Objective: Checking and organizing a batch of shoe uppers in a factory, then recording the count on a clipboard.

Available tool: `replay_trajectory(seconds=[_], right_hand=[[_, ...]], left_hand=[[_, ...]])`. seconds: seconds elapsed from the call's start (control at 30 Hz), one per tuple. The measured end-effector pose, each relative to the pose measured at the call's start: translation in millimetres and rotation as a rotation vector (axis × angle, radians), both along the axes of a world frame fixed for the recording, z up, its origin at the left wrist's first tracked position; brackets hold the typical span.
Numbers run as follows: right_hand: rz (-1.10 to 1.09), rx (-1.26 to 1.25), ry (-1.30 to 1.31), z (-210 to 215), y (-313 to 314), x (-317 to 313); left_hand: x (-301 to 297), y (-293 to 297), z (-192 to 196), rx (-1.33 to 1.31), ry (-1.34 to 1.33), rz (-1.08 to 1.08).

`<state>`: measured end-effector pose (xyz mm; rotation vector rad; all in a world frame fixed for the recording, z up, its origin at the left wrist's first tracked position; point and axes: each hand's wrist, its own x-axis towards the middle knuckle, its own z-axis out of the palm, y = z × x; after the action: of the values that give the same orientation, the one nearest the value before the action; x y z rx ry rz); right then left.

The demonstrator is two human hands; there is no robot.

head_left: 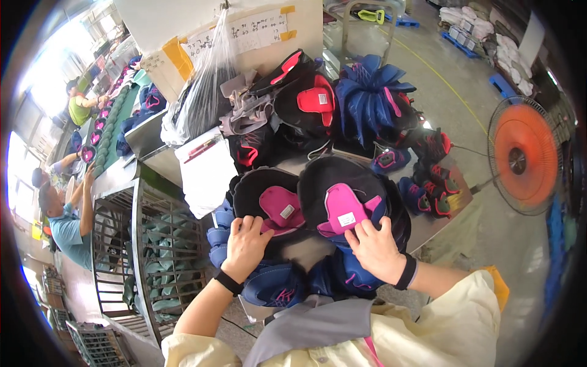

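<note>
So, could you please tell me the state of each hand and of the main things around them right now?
Left hand: fingers bent, resting on the left shoe upper.
Right hand: fingers pressing on the right shoe upper.
Left shoe upper: lying flat, pink tongue up.
Right shoe upper: lying flat, pink tongue up.
Orange fan: upright; spinning cannot be told.

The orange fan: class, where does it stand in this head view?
The orange fan stands on the floor at the right edge of the head view, beyond the table's right end and nearest the dark shoe uppers with pink trim, well clear of the right hand.
</note>
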<state>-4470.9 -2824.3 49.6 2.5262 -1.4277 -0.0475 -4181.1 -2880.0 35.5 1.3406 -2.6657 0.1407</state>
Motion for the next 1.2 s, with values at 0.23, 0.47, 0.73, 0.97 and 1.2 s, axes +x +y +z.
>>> replay_trajectory(seconds=[0.23,0.47,0.73,0.97,1.2], right_hand=[[0.215,-0.044,0.267,6.7,-7.1,16.7],[0.25,0.139,0.134,12.4,-4.7,1.8],[0.202,-0.02,-0.136,1.0,-10.7,-4.9],[0.325,0.102,-0.217,-8.7,-18.0,-5.6],[0.196,0.159,-0.366,10.0,-37.1,-3.8]], left_hand=[[-15.3,-12.9,-10.5,-0.005,-0.21,-0.172],[-20.4,-16.3,9.9,0.24,-0.25,0.01],[-77.0,-22.7,2.6,0.322,0.095,-0.257],[-123.5,-17.2,-66.6,0.383,0.045,-0.087],[-108.9,-25.3,-77.5,0.853,0.69,-0.113]])
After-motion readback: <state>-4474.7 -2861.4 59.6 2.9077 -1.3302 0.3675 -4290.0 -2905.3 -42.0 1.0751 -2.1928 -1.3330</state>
